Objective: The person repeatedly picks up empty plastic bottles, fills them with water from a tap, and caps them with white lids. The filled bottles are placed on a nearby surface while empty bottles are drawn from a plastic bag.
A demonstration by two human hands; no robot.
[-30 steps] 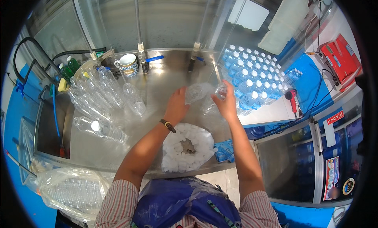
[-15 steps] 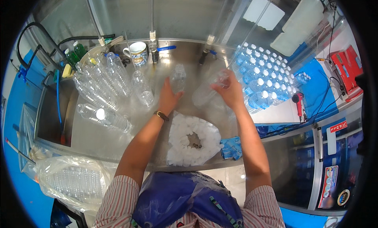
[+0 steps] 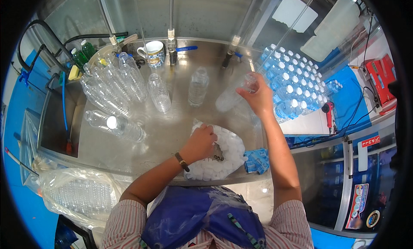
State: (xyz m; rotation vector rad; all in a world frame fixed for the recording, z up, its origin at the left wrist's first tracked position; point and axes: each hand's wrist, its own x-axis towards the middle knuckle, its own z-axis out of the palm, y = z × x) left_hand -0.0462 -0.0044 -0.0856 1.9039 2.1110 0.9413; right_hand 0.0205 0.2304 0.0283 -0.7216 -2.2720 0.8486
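Near the top of a clear plastic bottle (image 3: 230, 96) my right hand (image 3: 260, 94) is closed round it, and its body slants down to the left. My left hand (image 3: 201, 143) has bent fingers on a heap of what look like small white caps (image 3: 230, 150) in a clear bag. Anything between those fingers is too small to make out. Farther back, an uncapped clear bottle (image 3: 198, 87) stands apart from both hands. To its left is another clear bottle (image 3: 159, 94). A blue-and-white packet (image 3: 257, 161) lies right of the heap.
Several clear bottles (image 3: 112, 83) crowd the left of the steel counter (image 3: 103, 152), beside a sink (image 3: 60, 124). A mug (image 3: 154, 55) and blue-handled valves (image 3: 186, 48) line the back. White-capped full bottles (image 3: 292, 79) and a red heat gun (image 3: 328, 116) stand right.
My left hand has left the upright bottle and moved down toward me onto the white heap. My right hand stays at its bottle, slightly farther right in the view.
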